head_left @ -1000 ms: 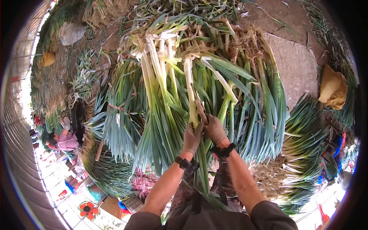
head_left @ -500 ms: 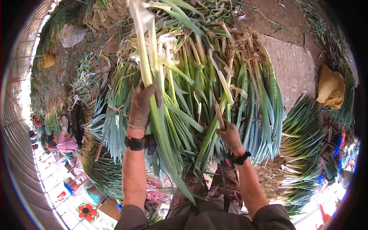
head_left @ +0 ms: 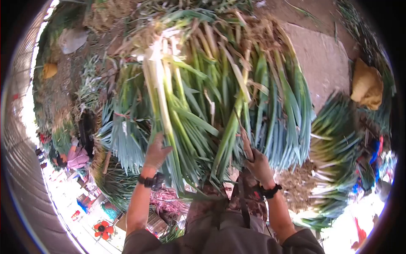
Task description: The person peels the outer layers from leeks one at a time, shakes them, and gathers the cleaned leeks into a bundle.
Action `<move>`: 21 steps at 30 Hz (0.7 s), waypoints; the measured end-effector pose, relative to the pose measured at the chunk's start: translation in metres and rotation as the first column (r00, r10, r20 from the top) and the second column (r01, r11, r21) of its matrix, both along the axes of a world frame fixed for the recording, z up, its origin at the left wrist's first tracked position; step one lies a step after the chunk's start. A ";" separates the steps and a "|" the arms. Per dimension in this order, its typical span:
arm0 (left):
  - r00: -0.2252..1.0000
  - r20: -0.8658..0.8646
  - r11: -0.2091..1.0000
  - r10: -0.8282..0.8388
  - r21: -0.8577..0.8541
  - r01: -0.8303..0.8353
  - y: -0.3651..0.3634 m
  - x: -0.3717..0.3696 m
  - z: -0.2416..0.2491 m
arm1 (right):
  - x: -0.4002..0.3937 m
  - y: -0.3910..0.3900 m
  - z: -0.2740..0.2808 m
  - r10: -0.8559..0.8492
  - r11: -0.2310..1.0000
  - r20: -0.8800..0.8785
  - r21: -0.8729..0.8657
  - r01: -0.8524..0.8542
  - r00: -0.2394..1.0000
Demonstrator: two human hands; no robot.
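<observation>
Near edge: the leaf tips of the spring onion heap [head_left: 283,139] come close to the person's camouflage trousers [head_left: 249,194]
Right edge: the outer leaves run beside a cardboard sheet [head_left: 323,63]; lower down, loose brown root litter [head_left: 296,190] lies between the heap and a second row of stalks [head_left: 334,156]
Left edge: a tied bunch [head_left: 129,135] with a reddish band adjoins the heap
Far edge: roots and leaf scraps, with brown ground beyond at upper right
Room around the hands: they are well apart, with green leaves between them; the forearms reach in from the near side, past the leaf tips
Left hand: gloved, fingers extended and thumb spread toward the white stalks [head_left: 157,80], at their green lower part; whether it touches them I cannot tell [head_left: 157,154]
Right hand: gloved, closed round the wooden handle of a thin tool [head_left: 246,144], which points up and away over the leaves [head_left: 259,167]
Stalks' look: long, pale and glossy at the top, turning yellow-green, then deep green; they lie over the heap's left-middle part
Heap's look: blue-green leaves, yellow-green shanks, tangled brown roots at upper right
Farther off: a tan sack [head_left: 367,84] at right, a person in pink [head_left: 77,157] at left
</observation>
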State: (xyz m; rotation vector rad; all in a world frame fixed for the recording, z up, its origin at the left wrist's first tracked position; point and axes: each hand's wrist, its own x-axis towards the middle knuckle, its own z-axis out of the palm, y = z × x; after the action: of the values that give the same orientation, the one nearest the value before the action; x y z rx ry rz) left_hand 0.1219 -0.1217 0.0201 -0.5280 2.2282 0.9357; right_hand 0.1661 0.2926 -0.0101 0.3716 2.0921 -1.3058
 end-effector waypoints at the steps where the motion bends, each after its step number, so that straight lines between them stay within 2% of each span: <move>1: 0.955 -0.140 0.891 -0.261 -0.417 0.182 0.026 -0.013 0.021 | -0.002 0.006 0.000 -0.040 0.999 0.113 -0.008 0.041 0.993; 2: 0.831 -0.162 0.591 -0.532 -0.774 0.228 0.054 -0.022 0.036 | -0.004 0.014 -0.003 -0.079 0.997 0.110 0.025 0.077 0.991; 3: 0.727 -0.337 0.616 -0.598 -0.774 0.148 0.077 -0.031 0.039 | -0.005 0.019 -0.008 -0.108 0.993 0.109 0.051 0.103 0.988; 4: 0.795 -0.367 0.800 -0.483 -0.554 0.230 0.104 -0.032 0.037 | -0.008 0.022 -0.012 -0.132 0.990 0.101 0.070 0.125 0.986; 5: 0.861 -0.357 0.920 -0.362 -0.287 0.268 0.133 -0.032 0.032 | -0.010 0.024 -0.015 -0.113 0.993 0.081 0.033 0.111 0.990; 7: 0.899 -0.212 0.918 -0.382 0.028 0.397 0.186 -0.033 -0.019 | -0.013 0.023 -0.012 -0.103 0.994 0.116 -0.017 0.106 0.988; 8: 0.863 -0.274 0.902 -0.424 -0.045 0.429 0.211 -0.032 -0.055 | -0.014 0.024 -0.012 -0.097 0.994 0.131 -0.040 0.103 0.987; 9: 0.865 -0.175 0.881 -0.471 -0.151 0.449 0.235 -0.036 -0.087 | -0.006 0.027 -0.021 -0.100 0.995 0.050 -0.001 0.100 0.994; 10: 0.832 -0.165 0.838 -0.530 -0.252 0.484 0.247 -0.036 -0.127 | -0.006 0.029 -0.020 -0.113 0.994 0.078 0.006 0.113 0.990; 11: 0.856 -0.075 0.821 -0.512 -0.336 0.461 0.260 -0.037 -0.152 | -0.007 0.030 -0.017 -0.125 0.992 0.112 0.012 0.124 0.986; 12: 0.893 -0.039 0.847 -0.448 -0.340 0.409 0.269 -0.036 -0.169 | -0.005 0.032 -0.016 -0.138 0.990 0.144 0.018 0.136 0.980; 13: 0.924 -0.012 0.868 -0.382 -0.349 0.354 0.275 -0.040 -0.185 | 0.001 0.036 -0.022 -0.073 0.997 0.147 0.050 0.067 0.986; 14: 0.948 0.009 0.884 -0.317 -0.360 0.299 0.278 -0.046 -0.200 | 0.002 0.041 -0.029 -0.106 0.993 0.154 0.068 0.097 0.982; 15: 0.971 -0.017 0.923 -0.240 -0.314 0.222 0.279 -0.049 -0.203 | 0.004 0.045 -0.032 -0.138 0.988 0.170 0.088 0.125 0.976; 17: 0.968 0.079 0.945 -0.239 -0.209 0.251 0.276 -0.052 -0.207 | 0.007 0.055 -0.036 -0.197 0.980 0.237 0.073 0.184 0.952; 18: 0.962 0.127 0.953 -0.241 -0.158 0.259 0.271 -0.055 -0.202 | 0.007 0.056 -0.030 -0.158 0.987 0.232 0.062 0.148 0.960; 20: 0.981 0.030 0.974 -0.189 0.132 0.184 0.257 -0.045 -0.189 | 0.004 0.057 -0.010 -0.095 0.995 0.212 0.046 0.087 0.973; 21: 0.994 0.009 0.959 -0.110 0.263 0.104 0.253 -0.036 -0.189 | 0.006 0.057 0.002 -0.075 0.996 0.174 -0.042 0.083 0.982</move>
State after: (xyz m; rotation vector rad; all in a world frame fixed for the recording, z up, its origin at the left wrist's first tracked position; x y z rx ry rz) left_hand 0.0860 0.1313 -0.1691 -0.2923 2.0472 1.1394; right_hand 0.1719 0.3492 -0.0084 0.5318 1.9151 -1.3190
